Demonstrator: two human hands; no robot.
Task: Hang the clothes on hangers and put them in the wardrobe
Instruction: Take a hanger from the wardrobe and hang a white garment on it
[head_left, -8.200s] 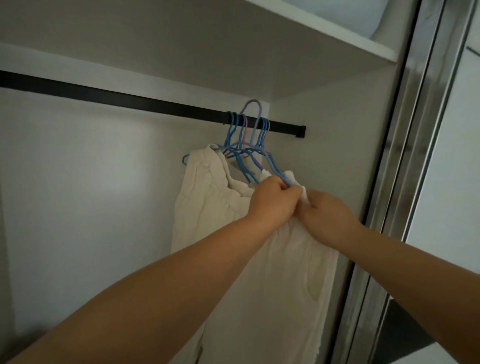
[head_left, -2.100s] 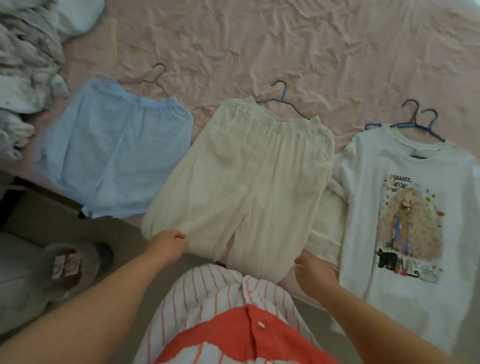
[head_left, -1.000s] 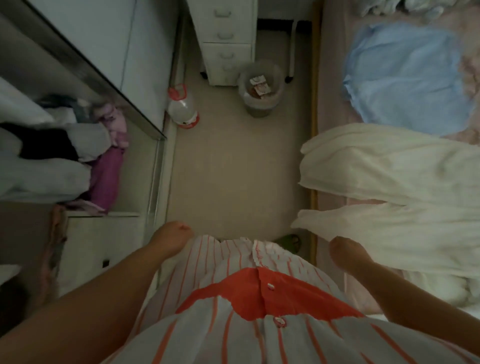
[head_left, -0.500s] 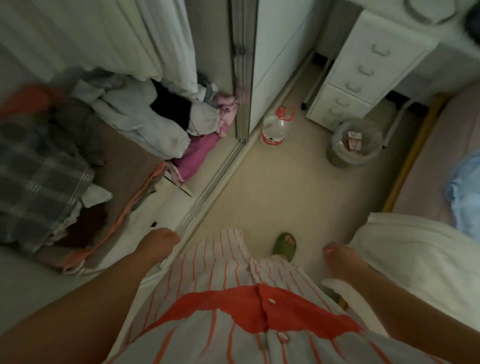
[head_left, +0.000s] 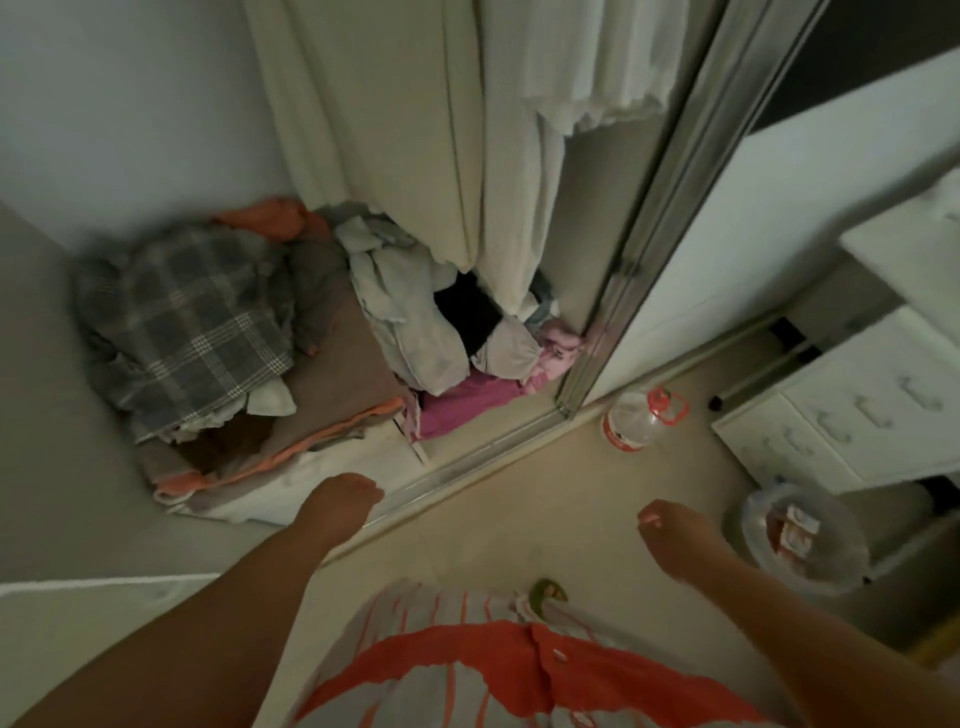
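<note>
Both hands hang in front of the body over the floor (head_left: 519, 525) and carry nothing: the left hand (head_left: 340, 506) has its fingers curled loosely under, just in front of the wardrobe's sliding-door track (head_left: 467, 470), and the right hand (head_left: 672, 530) hangs with its fingers loosely bent, well apart from the left. In the open wardrobe (head_left: 130, 130), cream-white garments (head_left: 415, 130) hang down from above, their hems ending just over a jumble of clothes on the wardrobe bottom: a grey plaid piece (head_left: 192, 322) at the left, pale crumpled pieces (head_left: 410, 312) in the middle, and pink and magenta ones (head_left: 467, 400) beside the metal door frame (head_left: 660, 208). No hangers show here; the tops of the hung garments are cut off by the frame edge. On the floor outside, a clear plastic jug with a red cap and handle (head_left: 641, 421) stands near the frame's foot, beside a white drawer unit (head_left: 852, 410). A lined waste bin (head_left: 802, 535) sits near the right hand. A red-and-white striped top (head_left: 493, 670) fills the lower edge, and a green slipper (head_left: 545, 592) peeks out just beyond it.
</note>
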